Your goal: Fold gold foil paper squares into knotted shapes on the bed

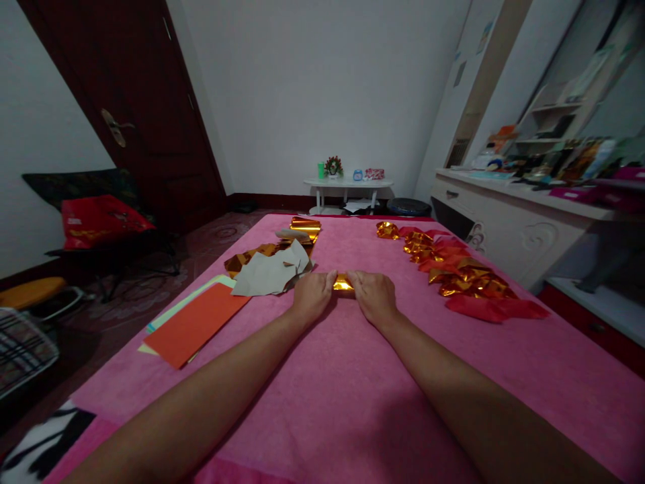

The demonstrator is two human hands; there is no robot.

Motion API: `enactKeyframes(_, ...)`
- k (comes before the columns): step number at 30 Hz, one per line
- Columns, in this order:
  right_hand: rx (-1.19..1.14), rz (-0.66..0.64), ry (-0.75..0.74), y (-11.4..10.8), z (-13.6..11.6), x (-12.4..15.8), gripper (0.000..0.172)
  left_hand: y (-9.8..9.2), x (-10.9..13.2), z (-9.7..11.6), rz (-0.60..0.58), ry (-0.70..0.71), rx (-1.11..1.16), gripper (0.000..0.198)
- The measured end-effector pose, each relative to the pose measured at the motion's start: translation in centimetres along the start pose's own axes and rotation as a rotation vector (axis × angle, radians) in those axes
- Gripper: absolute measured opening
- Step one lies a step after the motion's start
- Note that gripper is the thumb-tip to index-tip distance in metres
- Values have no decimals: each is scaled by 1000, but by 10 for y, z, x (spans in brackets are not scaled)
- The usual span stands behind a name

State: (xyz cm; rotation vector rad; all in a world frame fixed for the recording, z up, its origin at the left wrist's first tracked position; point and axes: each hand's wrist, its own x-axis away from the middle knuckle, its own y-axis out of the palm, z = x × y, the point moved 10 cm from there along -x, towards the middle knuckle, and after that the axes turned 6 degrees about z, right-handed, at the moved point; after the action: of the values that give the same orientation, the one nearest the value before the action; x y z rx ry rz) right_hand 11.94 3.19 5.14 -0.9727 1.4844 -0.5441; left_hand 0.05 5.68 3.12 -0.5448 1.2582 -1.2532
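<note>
Centrally, the gold foil piece (342, 284) lies crosswise on the pink cloth (353, 403), pinched at each end by the left hand (312, 296) and right hand (373, 296), equally near; folded foil pieces (458, 272) line the right edge.

No word, number or brand can be read anywhere. Far left of the fingers (327, 281), the red bag (101, 218) carries gold print, too blurred to make out. Straight beyond the fingers, the small red box (373, 174) on the white side table (347, 183) shows pale marks, too small to read. High to their right, the wall papers (484, 35) and book covers (584, 158) are only smears.
</note>
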Motion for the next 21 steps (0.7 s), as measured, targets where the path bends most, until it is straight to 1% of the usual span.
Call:
enactKeyframes(5, -56, 57, 25, -5, 3, 0, 43, 1, 1, 4, -10, 25, 8, 66)
enactKeyframes(9, -77, 78, 142, -5, 17, 0, 45, -1, 3, 11, 14, 72, -6, 64)
enactKeyframes(12, -109, 91, 207, -4, 24, 0, 50, -1, 4, 13, 22, 74, -17, 64)
enactKeyframes(18, -134, 109, 223, -5, 24, 1, 48, 1, 3, 11, 6, 50, 15, 62)
enactKeyframes(21, -165, 125, 186, -7, 19, 1, 48, 2, 1, 9, 23, 43, 51, 62)
